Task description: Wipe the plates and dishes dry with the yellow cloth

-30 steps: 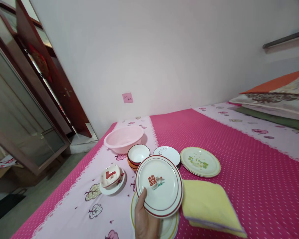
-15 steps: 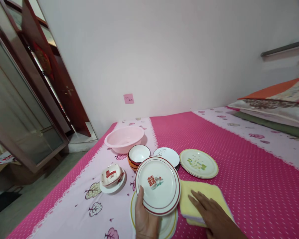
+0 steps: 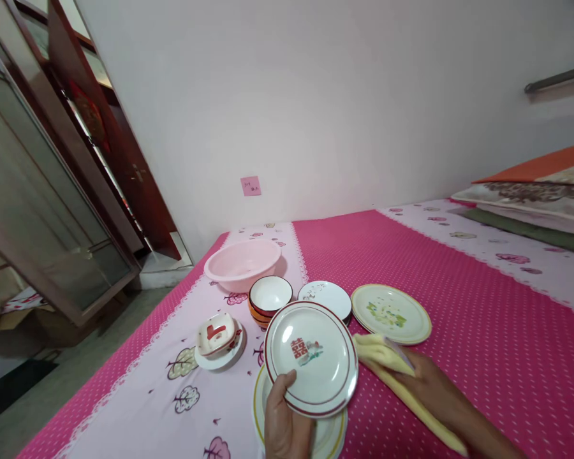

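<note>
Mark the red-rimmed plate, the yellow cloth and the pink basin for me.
Red-rimmed plate [image 3: 310, 359]: head view, middle of its face.
Yellow cloth [image 3: 383, 357]: head view, its bunched upper part.
Pink basin [image 3: 243, 260]: head view, its bare inside.

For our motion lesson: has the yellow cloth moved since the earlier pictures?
Yes: the cloth has risen toward the green-flowered plate, in the right hand.

White wall [image 3: 325, 115] beside dark-red door [image 3: 124, 156]
</note>
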Motion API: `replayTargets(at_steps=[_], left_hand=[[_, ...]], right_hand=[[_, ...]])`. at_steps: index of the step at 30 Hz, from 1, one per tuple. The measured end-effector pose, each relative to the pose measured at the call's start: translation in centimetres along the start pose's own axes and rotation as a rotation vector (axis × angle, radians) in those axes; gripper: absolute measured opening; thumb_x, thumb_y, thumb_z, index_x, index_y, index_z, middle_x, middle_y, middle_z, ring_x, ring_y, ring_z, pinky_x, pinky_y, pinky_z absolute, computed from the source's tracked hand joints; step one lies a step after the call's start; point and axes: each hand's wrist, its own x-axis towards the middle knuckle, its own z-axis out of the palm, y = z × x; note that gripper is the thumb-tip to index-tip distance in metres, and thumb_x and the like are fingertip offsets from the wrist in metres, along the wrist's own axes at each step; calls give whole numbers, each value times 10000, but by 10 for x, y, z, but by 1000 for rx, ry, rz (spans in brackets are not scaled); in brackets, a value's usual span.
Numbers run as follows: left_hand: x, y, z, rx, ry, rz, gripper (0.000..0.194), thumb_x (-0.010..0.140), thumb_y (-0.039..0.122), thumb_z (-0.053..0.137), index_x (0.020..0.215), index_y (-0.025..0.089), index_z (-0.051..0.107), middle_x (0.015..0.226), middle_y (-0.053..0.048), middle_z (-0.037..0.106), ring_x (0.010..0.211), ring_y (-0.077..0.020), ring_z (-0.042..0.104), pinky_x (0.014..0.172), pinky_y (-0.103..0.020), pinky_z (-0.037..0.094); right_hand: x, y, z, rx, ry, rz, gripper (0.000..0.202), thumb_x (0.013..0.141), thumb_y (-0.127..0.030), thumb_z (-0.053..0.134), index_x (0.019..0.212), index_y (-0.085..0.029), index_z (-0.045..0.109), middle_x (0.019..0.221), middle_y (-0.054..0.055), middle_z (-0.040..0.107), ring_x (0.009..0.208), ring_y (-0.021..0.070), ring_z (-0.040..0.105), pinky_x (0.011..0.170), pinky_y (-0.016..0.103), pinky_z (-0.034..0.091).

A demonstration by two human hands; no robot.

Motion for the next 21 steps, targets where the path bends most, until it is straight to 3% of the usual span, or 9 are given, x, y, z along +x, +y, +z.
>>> replayTargets(at_steps=[2, 6, 7, 9, 11, 13, 15, 17, 21], left_hand=[[-3, -3, 6, 31, 34, -5, 329, 912, 142, 609, 1197, 104, 768, 1199, -149, 778, 1257, -321, 665, 1221, -477, 375], [-10, -10, 14, 88, 74, -35, 275, 923, 189, 630, 1124, 98, 793, 1224, -151, 768, 1281, -332, 647, 1231, -482, 355], [-11, -13, 15, 90, 65, -47, 279, 932, 207, 623, 1124, 97, 793, 1238, -154, 762, 1296, -335, 636, 1235, -485, 345], [-11, -18, 15, 71, 8, -78, 326, 959, 263, 589, 1163, 92, 778, 1279, -167, 741, 1340, -340, 599, 1243, -495, 325], [-10, -22, 14, 25, -97, -113, 415, 985, 357, 547, 1241, 95, 743, 1335, -184, 709, 1391, -340, 551, 1245, -496, 313], [-9, -24, 13, -24, -205, -165, 540, 990, 482, 519, 1326, 95, 689, 1389, -208, 670, 1416, -343, 523, 1230, -487, 339], [-10, -24, 12, -42, -236, -232, 632, 966, 572, 533, 1380, 107, 642, 1372, -227, 676, 1345, -336, 592, 1152, -448, 450], [-13, -20, 13, -33, -169, -293, 673, 914, 610, 615, 1392, 137, 621, 1250, -211, 733, 1144, -288, 715, 974, -356, 583], [-22, -12, 17, 4, -41, -340, 771, 775, 627, 779, 1339, 124, 630, 982, -137, 762, 812, -223, 755, 706, -284, 638]], right_hand=[[-2, 5, -11, 89, 28, 124, 467, 864, -543, 651, 1148, -187, 759, 1221, 126, 764, 1148, 326, 710, 1053, 487, 522], [-10, 2, -28, 17, 385, 323, 590, 808, -579, 666, 1193, -135, 722, 1046, 175, 794, 914, 347, 771, 756, 444, 641], [-14, -4, -27, -34, 460, 286, 589, 826, -566, 655, 1220, -132, 712, 1046, 181, 792, 885, 337, 774, 703, 413, 643], [-20, -19, -20, -147, 558, 68, 518, 886, -491, 612, 1276, -159, 692, 1105, 174, 783, 916, 317, 771, 709, 384, 642], [-27, -36, -5, -255, 497, -288, 446, 948, -365, 554, 1356, -209, 647, 1281, 136, 732, 1139, 307, 714, 941, 424, 598], [-33, -48, 13, -389, 288, -558, 464, 947, -319, 602, 1403, -238, 606, 1402, 98, 672, 1322, 300, 604, 1124, 446, 475], [-36, -53, 31, -518, 71, -655, 489, 917, -318, 663, 1396, -241, 605, 1427, 84, 659, 1369, 293, 562, 1172, 432, 422], [-37, -54, 47, -607, -75, -706, 461, 917, -324, 652, 1365, -220, 623, 1421, 87, 665, 1353, 288, 576, 1150, 417, 443], [-35, -51, 68, -711, -152, -874, 410, 1003, -368, 536, 1377, -219, 611, 1445, 50, 653, 1372, 231, 550, 1139, 360, 448]])
